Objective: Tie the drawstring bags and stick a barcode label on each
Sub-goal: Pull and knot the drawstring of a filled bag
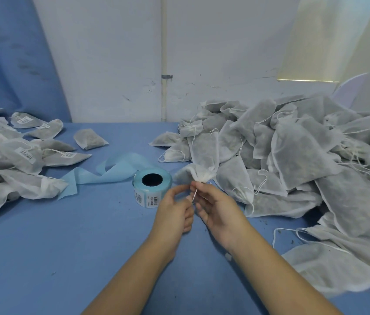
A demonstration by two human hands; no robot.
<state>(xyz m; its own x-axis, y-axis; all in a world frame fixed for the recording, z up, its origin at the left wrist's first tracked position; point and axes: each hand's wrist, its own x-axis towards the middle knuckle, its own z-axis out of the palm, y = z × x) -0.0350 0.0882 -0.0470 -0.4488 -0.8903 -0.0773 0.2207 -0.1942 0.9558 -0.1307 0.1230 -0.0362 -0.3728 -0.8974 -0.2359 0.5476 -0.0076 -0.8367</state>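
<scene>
Where the drawstring bag [204,151] lies on the table [54,246] against the heap [315,155], its neck is gathered. The left hand [175,208] and right hand [217,208] both pinch its string [194,194], beside the label roll [144,197].

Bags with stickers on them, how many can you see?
4 stickered bags, all in the left pile: two at the back, two lower down. Others may be hidden.

One view only, worn on the person's head — it looks forward and down across the blue desk [43,246] to its far edge and the white wall [111,64] behind. It sits near: the left hand [175,210] and right hand [215,208] meet mid-desk, and the wide lens bends upright lines at both sides.
</scene>
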